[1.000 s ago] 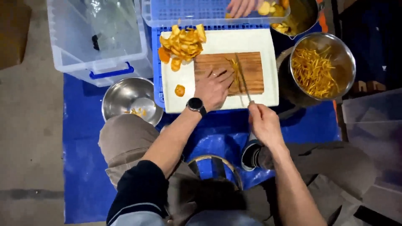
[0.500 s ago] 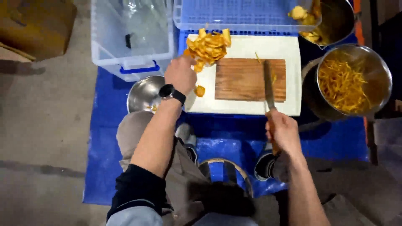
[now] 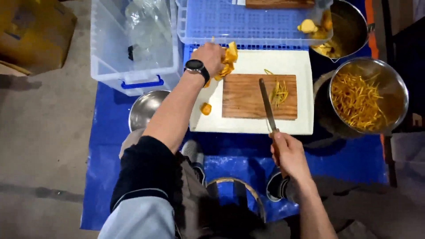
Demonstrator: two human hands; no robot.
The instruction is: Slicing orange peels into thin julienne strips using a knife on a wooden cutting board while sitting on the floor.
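Observation:
My left hand (image 3: 210, 56), with a black watch on the wrist, is closed on a pile of orange slices (image 3: 226, 62) at the back left corner of the white tray (image 3: 301, 66). One loose slice (image 3: 206, 108) lies on the tray's left side. My right hand (image 3: 287, 152) grips the handle of a knife (image 3: 266, 102), whose blade lies across the wooden cutting board (image 3: 241, 97). A few thin orange strips (image 3: 280, 92) rest on the board just right of the blade.
A steel bowl of orange strips (image 3: 365, 99) stands to the right, a pot with yellow pieces (image 3: 338, 28) behind it. A blue crate (image 3: 248, 22) and a clear plastic bin (image 3: 133, 42) stand at the back. An empty steel bowl (image 3: 146, 110) sits on the blue tarp (image 3: 110, 132).
My left hand went from the cutting board to the slice pile at the tray's back left and closed on it. The knife stayed over the board in my right hand.

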